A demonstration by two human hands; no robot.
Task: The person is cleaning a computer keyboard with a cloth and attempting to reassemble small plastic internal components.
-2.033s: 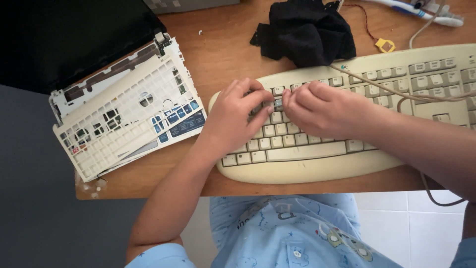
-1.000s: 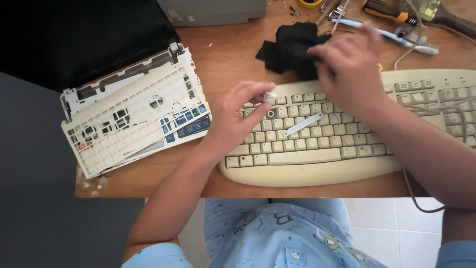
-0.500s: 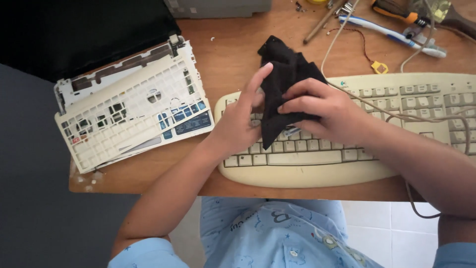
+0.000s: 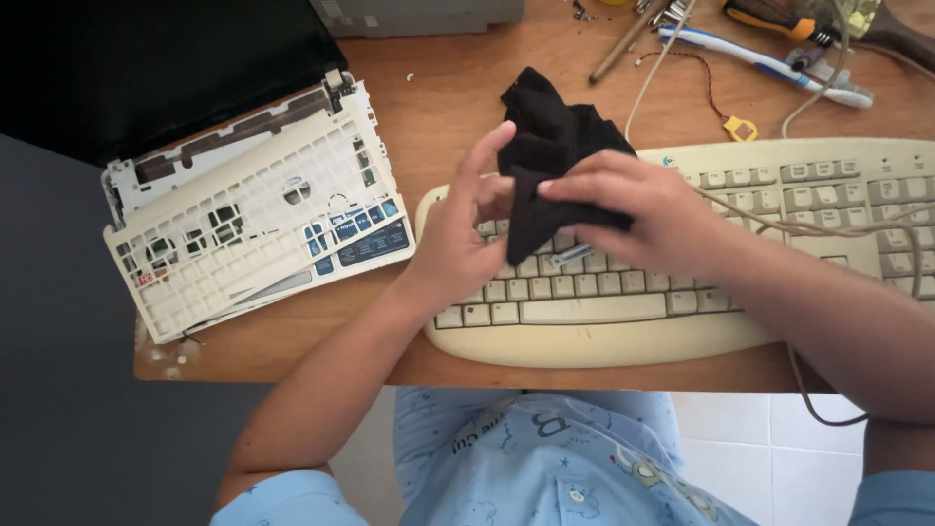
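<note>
So both hands are working a black cloth right over the left half of a cream keyboard. The right hand is pinching the cloth from the right, fingers curled closed on the fabric, and the left hand is sitting against its left edge with the index finger pointing up and the thumb tucked in toward the cloth. The cloth is hanging bunched up, long axis running roughly up and down, top corner pointing away from the person toward the back of the wooden desk, lower end drooping onto the key rows. A small pale stick-like part is lying on the keys just under the cloth; can't tell what it is.

No real containers here. The closest thing is a white laptop keyboard frame lying left of the keyboard, tilted, its key slots mostly bare with a few blue patches showing through, and it's touching a black laptop lid behind it.

Up at the far edge, a toothbrush, a screwdriver and a thin red wire with a yellow tag are lying well apart from the hands.
</note>
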